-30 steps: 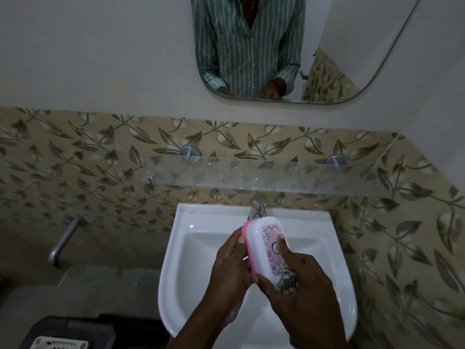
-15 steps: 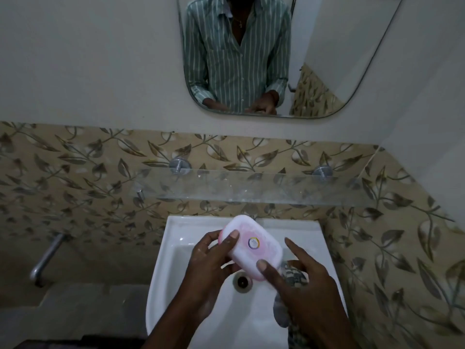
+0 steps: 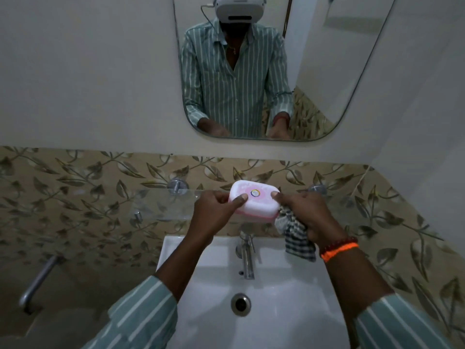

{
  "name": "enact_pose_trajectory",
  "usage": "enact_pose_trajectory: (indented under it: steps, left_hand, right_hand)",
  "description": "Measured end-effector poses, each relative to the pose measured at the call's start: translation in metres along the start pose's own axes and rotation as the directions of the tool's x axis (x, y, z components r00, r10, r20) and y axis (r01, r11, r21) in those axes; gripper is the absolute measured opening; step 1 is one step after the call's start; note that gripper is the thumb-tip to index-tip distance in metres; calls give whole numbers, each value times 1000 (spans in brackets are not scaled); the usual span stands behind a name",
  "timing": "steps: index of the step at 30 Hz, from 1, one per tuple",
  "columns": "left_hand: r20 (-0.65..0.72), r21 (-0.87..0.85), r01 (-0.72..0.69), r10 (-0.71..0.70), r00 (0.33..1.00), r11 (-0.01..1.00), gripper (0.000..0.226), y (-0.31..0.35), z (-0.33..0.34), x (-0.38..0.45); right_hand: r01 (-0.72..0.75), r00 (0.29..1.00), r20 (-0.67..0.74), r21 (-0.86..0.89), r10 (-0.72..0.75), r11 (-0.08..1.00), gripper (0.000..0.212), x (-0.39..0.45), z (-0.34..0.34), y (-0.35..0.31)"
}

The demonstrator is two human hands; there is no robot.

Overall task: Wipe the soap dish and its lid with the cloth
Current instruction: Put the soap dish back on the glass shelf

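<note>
Soap dish (image 3: 254, 199), pink base with white lid closed on top, is up at the level of the glass shelf (image 3: 161, 205), held between my two hands above the back of the basin. I cannot tell whether its underside touches the shelf or hangs just over it.

Left hand (image 3: 216, 212) grips the dish's left end: thumb pressed on the lid, fingers curled under the near side. Right hand (image 3: 305, 210) grips the right end, thumb on the lid close to the round printed logo. The same hand also has the cloth (image 3: 295, 231) pinched in its palm; the checked fabric hangs down from below the dish's right end, loose, over the sink's right rear corner.

Orange and dark beaded bands (image 3: 338, 248) sit on the right wrist. Striped sleeves (image 3: 141, 316) cover both forearms at the bottom of view.

Below the dish: chrome tap (image 3: 246, 255) at the back of the white sink (image 3: 289, 298), drain (image 3: 240, 303) in the middle of the bowl. Leaf-pattern tiles (image 3: 75, 187) run behind the shelf. Mirror (image 3: 327, 71) above shows a person in the striped shirt, both arms forward.
</note>
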State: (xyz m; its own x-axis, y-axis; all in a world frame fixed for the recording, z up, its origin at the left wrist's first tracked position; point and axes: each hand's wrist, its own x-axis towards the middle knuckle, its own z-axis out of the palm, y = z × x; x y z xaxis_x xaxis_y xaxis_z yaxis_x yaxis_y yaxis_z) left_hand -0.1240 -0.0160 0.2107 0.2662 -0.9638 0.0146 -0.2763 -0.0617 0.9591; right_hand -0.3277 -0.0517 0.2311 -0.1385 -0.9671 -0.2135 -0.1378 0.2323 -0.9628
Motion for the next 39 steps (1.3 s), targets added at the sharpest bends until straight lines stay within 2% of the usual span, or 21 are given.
enact_pose_trajectory:
  steps: [3, 5, 8, 11, 13, 14, 17, 19, 21, 24, 26, 28, 29, 30, 32, 34, 37, 39]
  left_hand:
    - [-6, 143, -25, 26, 1000, 989, 39, 1, 9, 18]
    - [-5, 178, -18, 19, 1000, 984, 42, -3, 13, 26]
    - [-18, 206, 2, 2, 1000, 979, 47, -8, 16, 35]
    - [-31, 253, 21, -13, 999, 967, 46, -10, 16, 37]
    - [-35, 275, 19, -9, 999, 961, 47, -12, 17, 39]
    - [-40, 281, 17, -6, 999, 959, 47, -14, 18, 41]
    - [-53, 298, 22, -6, 999, 954, 49, -14, 17, 41]
    - [-61, 304, 23, -4, 998, 952, 53, -13, 18, 40]
    - [-90, 350, 21, 11, 996, 937, 58, -7, 16, 32]
    - [-194, 371, 40, 35, 980, 928, 62, 2, 7, 6]
    - [-201, 304, -20, 84, 976, 953, 58, 2, 4, -19]
    - [-50, 114, -69, 75, 996, 991, 37, 2, 8, -45]
    - [67, 6, -45, 44, 997, 999, 30, 1, 15, -57]
    - [180, -87, -10, 25, 983, 996, 29, 0, 21, -66]
    - [360, -247, 57, 37, 932, 967, 43, -4, 33, -77]
    - [473, -389, 108, 98, 876, 915, 50, -8, 41, -85]
    - [526, -520, 234, 92, 846, 821, 45, -9, 45, -99]
    - [515, -556, 265, 76, 854, 788, 37, -11, 45, -112]
  right_hand:
    - [-12, 1000, 7, -40, 12, 999, 41, 32, 4, -3]
    - [13, 1000, 7, -70, -12, 997, 53, 44, 7, -3]
    - [16, 1000, -3, -88, -17, 996, 59, 58, 12, 4]
    - [52, 998, -23, -132, -55, 990, 85, 70, 15, 9]
    - [61, 998, -7, -179, -63, 982, 94, 76, 17, 13]
    - [48, 999, -1, -186, -49, 981, 92, 79, 17, 15]
    - [55, 998, 14, -210, -53, 976, 68, 72, 19, 12]
    - [113, 993, -1, -250, -117, 962, 46, 64, 17, 10]
    - [196, 977, -33, -263, -212, 945, 36, 49, 12, 9]
    - [327, 934, -121, -100, -337, 940, 19, 16, -3, 3]
    - [386, 913, -164, 62, -373, 920, 18, -7, -12, 3]
    - [429, 903, -139, 223, -407, 875, 25, -27, -18, 5]
    - [436, 899, -114, 303, -422, 848, 29, -37, -20, 7]
    - [417, 904, -83, 388, -420, 822, 33, -45, -21, 10]
    - [313, 921, 12, 572, -389, 758, 39, -62, -22, 13]
    - [199, 916, 112, 707, -385, 678, 46, -77, -23, 13]
    - [79, 907, 176, 821, -383, 566, 61, -90, -23, 13]
    - [38, 902, 204, 840, -381, 541, 67, -97, -22, 15]
